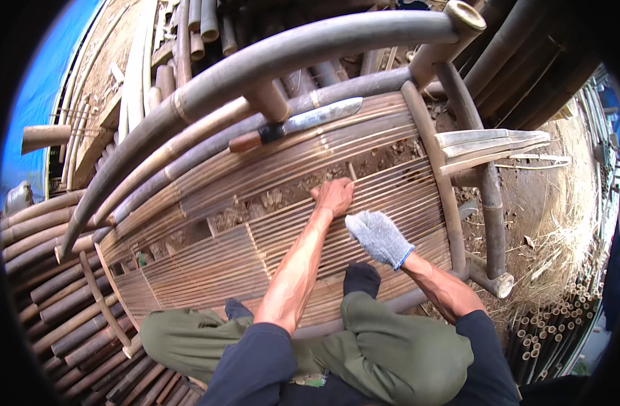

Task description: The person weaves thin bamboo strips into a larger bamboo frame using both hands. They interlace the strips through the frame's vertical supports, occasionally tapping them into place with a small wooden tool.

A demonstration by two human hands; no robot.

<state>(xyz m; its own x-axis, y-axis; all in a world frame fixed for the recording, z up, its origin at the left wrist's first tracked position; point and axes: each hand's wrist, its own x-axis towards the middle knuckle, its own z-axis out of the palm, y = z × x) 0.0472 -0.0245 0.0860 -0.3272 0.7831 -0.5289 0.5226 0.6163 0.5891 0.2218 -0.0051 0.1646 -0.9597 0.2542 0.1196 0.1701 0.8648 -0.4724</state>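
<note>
A pale grey knit work glove (381,238) with a blue cuff edge (405,258) covers the right hand (372,232); the left hand (334,197) is bare. Short navy sleeves (256,362) show at seven and four o'clock, loose olive-green trousers (398,348) at six, a black sock (362,279) at five, a dark slate sock (237,309) at seven.

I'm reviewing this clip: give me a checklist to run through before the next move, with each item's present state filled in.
1. Right hand covered: ok, it wears a grey glove.
2. Left hand covered: not ok, it is bare.
3. Knife away from both hands: ok, it lies toward the far side of the bamboo bench.
4. Slats closed up: not ok, a gap shows between two sections.
5. Left hand's grip: cannot tell, its underside is hidden.
</note>
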